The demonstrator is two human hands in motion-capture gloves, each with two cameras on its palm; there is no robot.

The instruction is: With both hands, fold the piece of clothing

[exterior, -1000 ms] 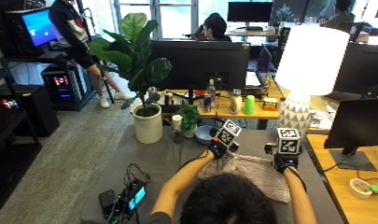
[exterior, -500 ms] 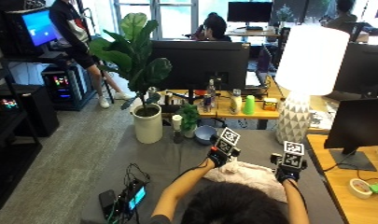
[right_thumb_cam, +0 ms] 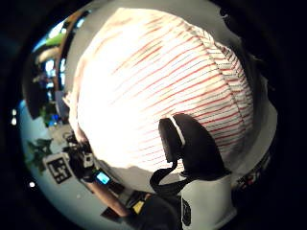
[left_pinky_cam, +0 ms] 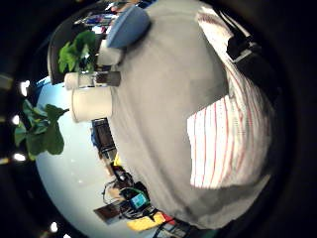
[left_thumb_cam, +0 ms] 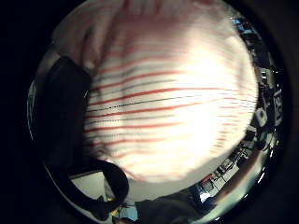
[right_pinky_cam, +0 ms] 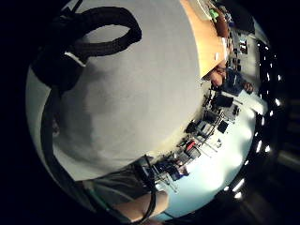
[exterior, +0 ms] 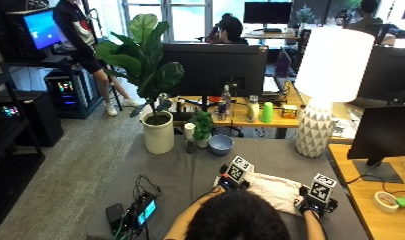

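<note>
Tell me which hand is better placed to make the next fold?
Probably the left hand: its palm view is filled by the striped garment. The right hand sits at the cloth's edge, partly over bare grey table.

**Hands pulled back toward me, garment shorter on the table**

Compared with a second ago, I see both my hands nearer my body. The left hand (exterior: 230,181) has come back from farther up the grey table (exterior: 182,167), and the right hand (exterior: 314,201) has drawn back with it and sits a little lower in the outside view than the left. The striped garment (exterior: 276,189) lay spread flat up the table before; now it shows as a smaller, bunched white patch between my hands, partly hidden behind my head. The hands also stand wider apart than half a second ago.
</note>
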